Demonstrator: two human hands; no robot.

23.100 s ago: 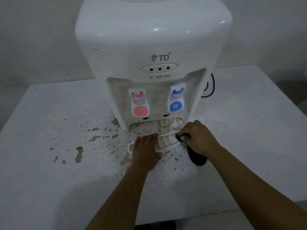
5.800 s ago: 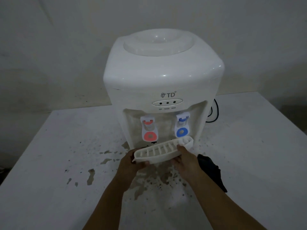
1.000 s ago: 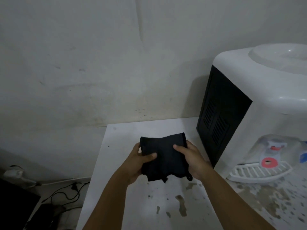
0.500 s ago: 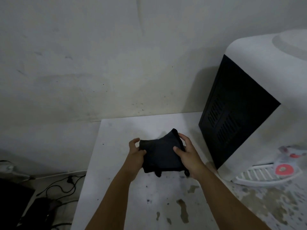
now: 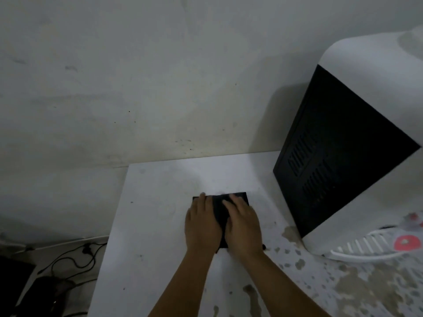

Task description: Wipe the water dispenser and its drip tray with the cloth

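So the table (image 5: 160, 225) was a plain white top, pretty grubby: brownish stains and splotches all over the near right part, cleaner toward the back left. It sat pushed up against a scuffed pale wall (image 5: 137, 76). Off the left edge the floor dropped away dark, with some black cables (image 5: 75, 255) trailing down there.

The folded black cloth (image 5: 220, 209) lay flat on the table, back from the near edge and left of the water dispenser (image 5: 366, 88). Both hands were on it side by side, left hand (image 5: 201, 227) and right hand (image 5: 243, 227), fingers straight and pressed flat on the fabric, not curled round anything.

The dispenser stood at the right, its black vented side panel (image 5: 332, 161) facing the hands, with a strip of bare table between panel and cloth. The white slatted drip tray (image 5: 359, 250) sat at the dispenser's front base by the red tap (image 5: 406, 242), well to the right of the cloth. Most open table was left of the hands, up to the edge.
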